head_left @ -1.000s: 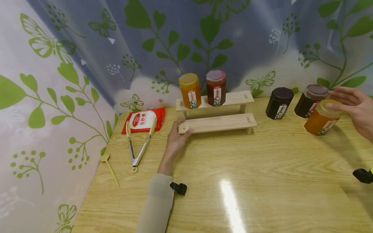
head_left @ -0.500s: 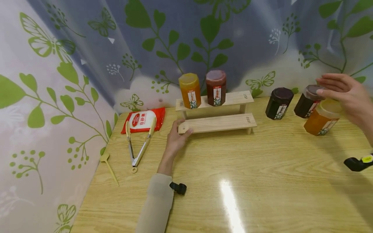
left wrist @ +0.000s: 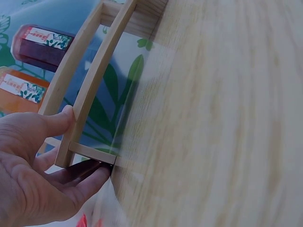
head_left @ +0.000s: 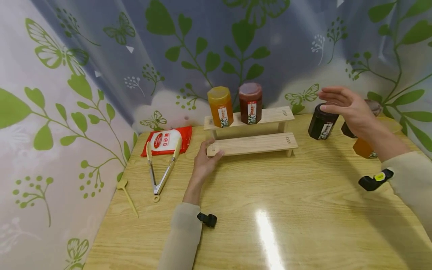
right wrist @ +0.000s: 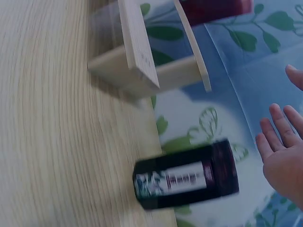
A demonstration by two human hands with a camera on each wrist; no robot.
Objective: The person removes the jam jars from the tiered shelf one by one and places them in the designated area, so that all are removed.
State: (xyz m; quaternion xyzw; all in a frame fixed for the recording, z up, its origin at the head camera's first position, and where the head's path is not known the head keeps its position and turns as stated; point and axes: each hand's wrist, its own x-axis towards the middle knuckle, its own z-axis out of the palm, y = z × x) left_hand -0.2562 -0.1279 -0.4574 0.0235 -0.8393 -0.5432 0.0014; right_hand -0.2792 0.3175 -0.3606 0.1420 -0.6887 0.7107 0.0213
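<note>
My left hand (head_left: 203, 161) holds the left end of the lower shelf of a two-step wooden rack (head_left: 254, 144); in the left wrist view its thumb lies on the shelf edge and fingers reach round the leg. On the upper shelf stand an orange jar (head_left: 221, 108) and a dark red jar (head_left: 250, 104) with labels. My right hand (head_left: 354, 114), fingers extended and holding nothing, is over the lid of a near-black jar (head_left: 320, 125). In the right wrist view, that hand is apart from the jar (right wrist: 184, 176).
Behind my right forearm, another dark jar (head_left: 347, 130) and an orange jar (head_left: 364, 149) are partly hidden. At left lie a red-and-white packet (head_left: 165, 140), metal tongs (head_left: 164, 176) with pale tips and a yellow spoon (head_left: 128, 197). A patterned curtain borders the table.
My right hand has moved left from the orange jar, past the middle dark jar, to above the near-black jar. The left hand keeps its hold on the rack.
</note>
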